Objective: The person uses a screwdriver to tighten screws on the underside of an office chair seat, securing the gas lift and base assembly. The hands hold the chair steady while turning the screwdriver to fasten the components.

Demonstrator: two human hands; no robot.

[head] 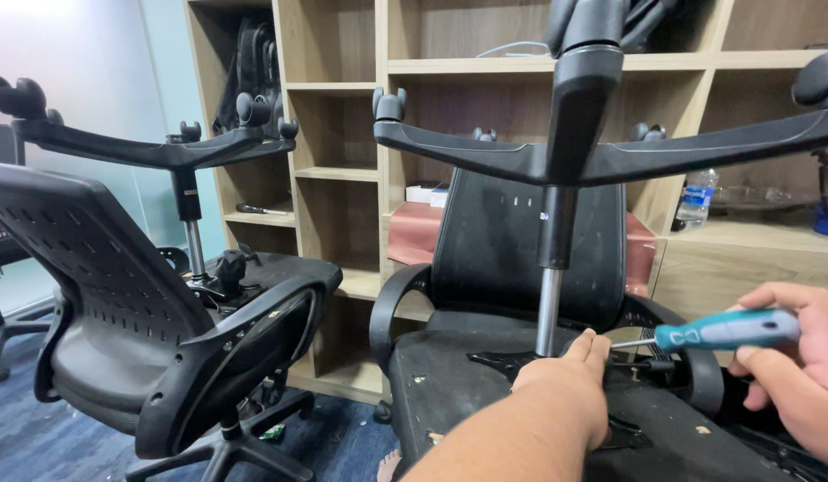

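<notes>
the right hand [793, 379] is curled closed around the teal handle of a screwdriver [726, 330], its thin shaft pointing left toward the left hand [570, 375], which rests fingers-down on the underside of an upturned office chair [521, 268], just beside the metal gas column [548, 312]; whether it grips anything i cannot tell. the chair looks heavy, rigid and top-heavy with its star base [610, 156] above both hands; best steadied at the column or seat plate.

Both forearms are bare with no sleeves showing, and the left hand [570, 379] and right hand [793, 370] wear no gloves, rings or watch.
</notes>
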